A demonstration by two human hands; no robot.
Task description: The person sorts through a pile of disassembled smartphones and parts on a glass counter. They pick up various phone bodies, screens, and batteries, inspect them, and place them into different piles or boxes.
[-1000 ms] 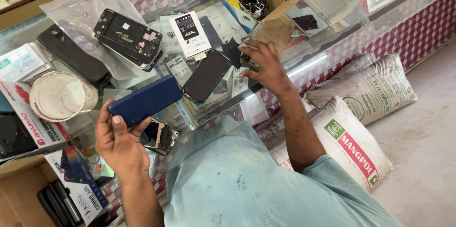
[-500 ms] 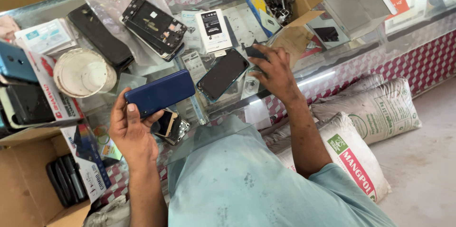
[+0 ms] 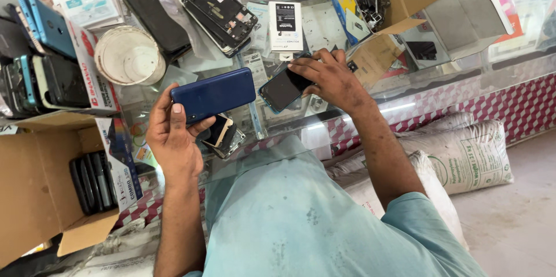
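Here, in the head view, the left hand (image 3: 174,138) gripped a blue phone cover (image 3: 213,94), thumb on its near edge and fingers curled behind it, so the cover stood lifted off the glass counter (image 3: 405,88). Compared with half a second and one second earlier, the cover sat in the same grip and at nearly the same tilt; the hand had hardly moved.

The change was on the other side. The right hand (image 3: 333,77) had come off the small parts right of the blue cover and now lay flat on a dark phone (image 3: 284,87), which rested on the counter just right of the cover. The fingers pressed on the upper edge of this phone; I could not tell whether they closed around it or only touched it. From this I judged that the work had turned from searching among the parts to taking this phone, perhaps to join it with the cover.

Below the blue cover lay a small opened phone part (image 3: 223,135). Above the cover stood a white round lid (image 3: 128,55), and above and right of it a phone frame (image 3: 219,13) and a white battery (image 3: 285,25).
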